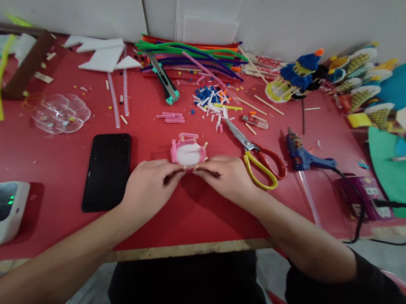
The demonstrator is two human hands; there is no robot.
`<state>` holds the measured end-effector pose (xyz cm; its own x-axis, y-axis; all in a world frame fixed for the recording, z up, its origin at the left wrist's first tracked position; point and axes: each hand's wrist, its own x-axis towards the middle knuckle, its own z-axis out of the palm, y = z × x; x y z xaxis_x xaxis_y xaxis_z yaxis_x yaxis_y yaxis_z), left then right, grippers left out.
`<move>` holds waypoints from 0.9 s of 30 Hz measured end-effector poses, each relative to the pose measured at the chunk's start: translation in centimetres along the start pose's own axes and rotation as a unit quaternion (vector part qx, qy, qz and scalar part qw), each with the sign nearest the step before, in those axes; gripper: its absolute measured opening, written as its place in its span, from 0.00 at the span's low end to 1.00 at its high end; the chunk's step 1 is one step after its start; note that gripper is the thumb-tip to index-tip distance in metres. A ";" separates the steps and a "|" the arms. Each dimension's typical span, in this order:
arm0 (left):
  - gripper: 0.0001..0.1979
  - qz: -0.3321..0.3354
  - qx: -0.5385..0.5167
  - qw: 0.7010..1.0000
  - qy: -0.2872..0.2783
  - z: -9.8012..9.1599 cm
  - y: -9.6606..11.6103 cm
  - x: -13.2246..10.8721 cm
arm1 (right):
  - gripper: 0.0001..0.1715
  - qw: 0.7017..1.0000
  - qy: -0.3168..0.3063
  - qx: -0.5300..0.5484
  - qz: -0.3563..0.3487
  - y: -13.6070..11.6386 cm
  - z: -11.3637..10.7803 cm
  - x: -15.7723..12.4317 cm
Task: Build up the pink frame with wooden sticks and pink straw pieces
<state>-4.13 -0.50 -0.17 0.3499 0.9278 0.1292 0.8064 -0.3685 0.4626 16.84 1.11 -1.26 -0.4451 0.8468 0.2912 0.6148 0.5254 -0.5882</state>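
A small round craft piece (pixel 189 155) with a white base, a pink rim and short upright sticks lies on the red table. My left hand (pixel 154 182) pinches its near edge between thumb and fingers. My right hand (pixel 229 179) pinches the same edge just to the right, so the fingertips of both hands almost meet and hide that part of the rim. Behind the piece lie short pink strips (pixel 171 117). Scissors (pixel 254 150) with red and yellow handles rest beside my right hand. A black phone (pixel 107 172) lies by my left hand.
A blue glue gun (pixel 301 153) with a cable stands at right. At the back are a utility knife (pixel 164 81), coloured pipe cleaners (pixel 195 50), cut scraps (pixel 211 99) and a blue figure (pixel 302 73). A clear flower-shaped tray (pixel 61 112) and a white device (pixel 5 211) sit left.
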 end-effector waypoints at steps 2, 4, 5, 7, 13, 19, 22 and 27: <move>0.09 0.000 0.005 1.000 0.000 0.0 0.0 0.1 | 0.09 1.000 -0.001 0.006 0.002 0.0 -0.1 0.0; 0.09 0.002 0.011 1.000 0.000 0.0 -0.1 0.1 | 0.08 1.000 -0.005 0.007 0.003 0.0 -0.1 0.0; 0.09 0.004 0.012 1.000 0.000 0.0 -0.1 0.1 | 0.08 1.000 -0.007 0.006 0.004 0.0 -0.1 0.0; 0.09 0.006 0.013 1.000 0.000 0.0 -0.1 0.2 | 0.08 1.000 -0.011 0.007 0.003 0.1 -0.2 0.0; 0.09 0.007 0.011 1.000 0.003 -0.1 0.0 0.2 | 0.07 0.999 -0.018 0.025 -0.013 0.2 -0.1 0.2; 0.09 0.011 0.008 1.000 0.006 0.0 -0.1 0.1 | 0.08 0.999 -0.013 0.025 -0.042 0.3 -0.4 0.5; 0.09 0.017 0.008 1.000 0.012 0.0 -0.1 0.2 | 0.08 0.998 -0.027 0.024 -0.052 0.3 -0.5 0.5; 0.10 0.023 0.017 0.999 0.016 -0.1 0.0 0.1 | 0.09 0.997 -0.040 0.009 -0.057 0.5 -0.3 0.4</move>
<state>-4.16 -0.38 -0.05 0.3715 0.9114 0.1771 0.8060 -0.4113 0.4258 17.13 1.78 -1.24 -0.5633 0.7714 0.2961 0.5456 0.6163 -0.5679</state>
